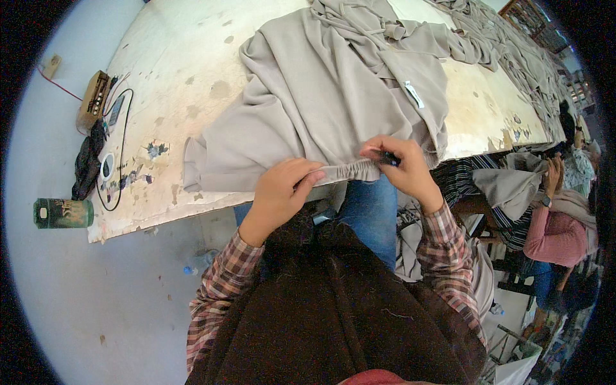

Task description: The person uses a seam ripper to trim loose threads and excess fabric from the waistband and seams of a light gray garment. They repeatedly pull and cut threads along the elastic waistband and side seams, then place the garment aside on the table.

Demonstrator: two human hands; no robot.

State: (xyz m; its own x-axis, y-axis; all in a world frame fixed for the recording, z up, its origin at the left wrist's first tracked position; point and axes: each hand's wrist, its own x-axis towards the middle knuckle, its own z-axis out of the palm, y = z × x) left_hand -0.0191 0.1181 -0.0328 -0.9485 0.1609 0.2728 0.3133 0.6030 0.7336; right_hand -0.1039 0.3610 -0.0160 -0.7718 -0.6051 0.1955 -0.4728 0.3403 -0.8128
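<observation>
A grey-beige fabric garment (308,106) lies rumpled at the table's near edge, with a small white label (414,94) sewn to it. Its gathered elastic edge (355,170) runs between my two hands. My left hand (285,195) pinches the edge at the left end of the gathers, thumb on top. A small dark tool (389,158), perhaps thread snips, is in my right hand (406,168), close above the right end of the gathers. The fingers hide most of the tool.
On the worn table (168,67), a black cable (126,159) loops near a round white-rimmed object (107,166) and a dark cloth (89,159). A brown box (94,98) and a green container (63,213) stand left. More grey garments (510,48) lie far right. A person (556,236) handles cloth at right.
</observation>
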